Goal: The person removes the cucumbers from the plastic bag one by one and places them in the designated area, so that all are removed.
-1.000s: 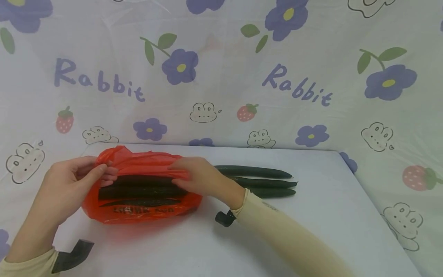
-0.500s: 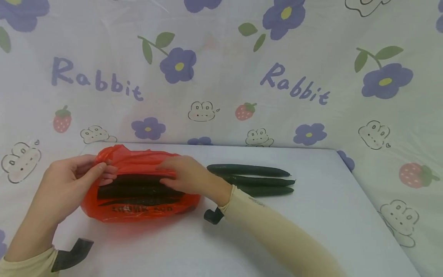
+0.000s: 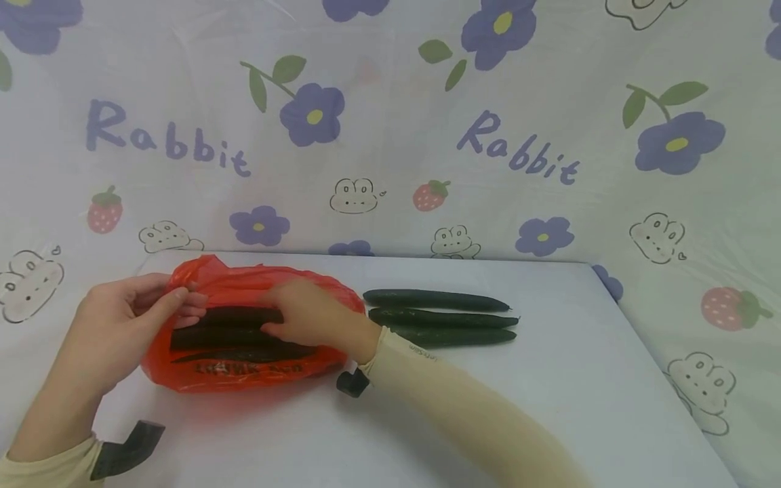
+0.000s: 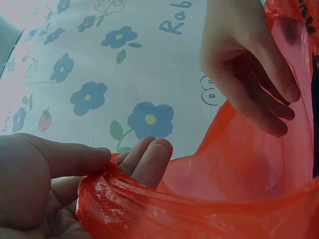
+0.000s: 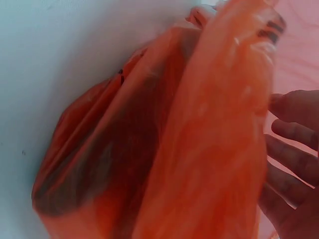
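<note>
A red plastic bag (image 3: 244, 376) lies on its side at the left of the table, its mouth spread and several dark green cucumbers (image 3: 226, 337) showing inside. My left hand (image 3: 131, 318) pinches the bag's edge at the left between thumb and fingers; the gathered film shows close up in the left wrist view. Over the bag's mouth is my right hand (image 3: 317, 318), fingers loosely bent and holding nothing, as the left wrist view shows. Its fingers (image 5: 291, 149) are close beside the red film in the right wrist view.
Three more cucumbers (image 3: 442, 318) lie side by side on the white table (image 3: 579, 379), right of the bag. A patterned cloth (image 3: 390, 135) with flowers and rabbits hangs behind. Dark camera mounts (image 3: 128, 451) stick out from both wrists.
My right hand has moved left over the bag's mouth, uncovering more of the cucumbers on the table. My left hand keeps its pinch on the bag's edge.
</note>
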Demonstrator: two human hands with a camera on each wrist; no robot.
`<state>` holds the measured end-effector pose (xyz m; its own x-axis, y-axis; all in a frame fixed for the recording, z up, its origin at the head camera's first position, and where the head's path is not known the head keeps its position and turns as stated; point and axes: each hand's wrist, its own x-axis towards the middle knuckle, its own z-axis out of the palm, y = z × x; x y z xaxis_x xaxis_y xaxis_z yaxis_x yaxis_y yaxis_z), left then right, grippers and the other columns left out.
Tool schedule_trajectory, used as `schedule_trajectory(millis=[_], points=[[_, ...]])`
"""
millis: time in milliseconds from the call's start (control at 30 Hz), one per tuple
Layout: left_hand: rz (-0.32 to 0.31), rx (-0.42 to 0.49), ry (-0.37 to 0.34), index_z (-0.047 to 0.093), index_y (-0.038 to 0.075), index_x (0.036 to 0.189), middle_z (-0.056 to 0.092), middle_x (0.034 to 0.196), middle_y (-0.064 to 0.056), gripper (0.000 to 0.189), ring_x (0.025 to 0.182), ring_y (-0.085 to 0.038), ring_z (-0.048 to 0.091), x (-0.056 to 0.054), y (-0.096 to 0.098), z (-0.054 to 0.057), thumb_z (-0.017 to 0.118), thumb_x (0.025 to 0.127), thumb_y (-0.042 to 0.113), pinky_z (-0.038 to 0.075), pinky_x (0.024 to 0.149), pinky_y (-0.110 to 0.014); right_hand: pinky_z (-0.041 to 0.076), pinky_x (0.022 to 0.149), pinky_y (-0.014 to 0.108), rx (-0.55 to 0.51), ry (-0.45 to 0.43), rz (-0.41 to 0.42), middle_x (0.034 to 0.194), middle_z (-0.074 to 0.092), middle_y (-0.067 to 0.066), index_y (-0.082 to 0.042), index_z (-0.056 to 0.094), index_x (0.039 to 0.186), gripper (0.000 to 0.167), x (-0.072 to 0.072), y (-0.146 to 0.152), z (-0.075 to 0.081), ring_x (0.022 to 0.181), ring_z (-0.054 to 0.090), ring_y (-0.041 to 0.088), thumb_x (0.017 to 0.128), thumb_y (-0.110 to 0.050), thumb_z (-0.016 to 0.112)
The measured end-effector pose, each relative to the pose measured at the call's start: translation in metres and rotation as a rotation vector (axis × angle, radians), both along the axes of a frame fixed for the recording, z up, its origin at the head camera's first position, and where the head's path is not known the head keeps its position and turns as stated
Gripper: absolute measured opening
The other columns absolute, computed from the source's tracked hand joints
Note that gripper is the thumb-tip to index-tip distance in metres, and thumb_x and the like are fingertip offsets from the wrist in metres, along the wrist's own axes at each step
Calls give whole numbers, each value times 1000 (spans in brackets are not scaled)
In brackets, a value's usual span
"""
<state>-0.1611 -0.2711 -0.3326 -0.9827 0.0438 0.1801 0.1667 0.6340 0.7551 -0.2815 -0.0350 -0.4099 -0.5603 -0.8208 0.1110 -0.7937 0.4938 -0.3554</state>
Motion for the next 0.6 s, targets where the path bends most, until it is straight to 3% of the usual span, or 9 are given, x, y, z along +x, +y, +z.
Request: schedule_trajectory(millis=[400,500,600], points=[[3,12,3,73,-2,129,81,108,-12,32,90,-8,79,3,-2,-1,65,112,23,52,82,-7,49,105,20,135,-12,-52,124,75,-6,-16,74,141,42,6,-20,-16,110,64,4,101,-28,80],[4,13,5,73,-2,129,81,108,-12,32,90,-8,79,3,-2,-1,64,112,23,52,83,-7,51,102,20,175,1,-60,116,74,-9,-18,76,138,39,6,-23,-19,104,63,4,101,-28,80],[2,16,8,73,-5,129,81,109,-13,31,89,-7,78,4,-1,0,64,112,20,52,82,-7,53,90,18,183,5,-60,100,71,-11,-19,79,126,27,4,-23,-26,92,61,4,100,-25,81]])
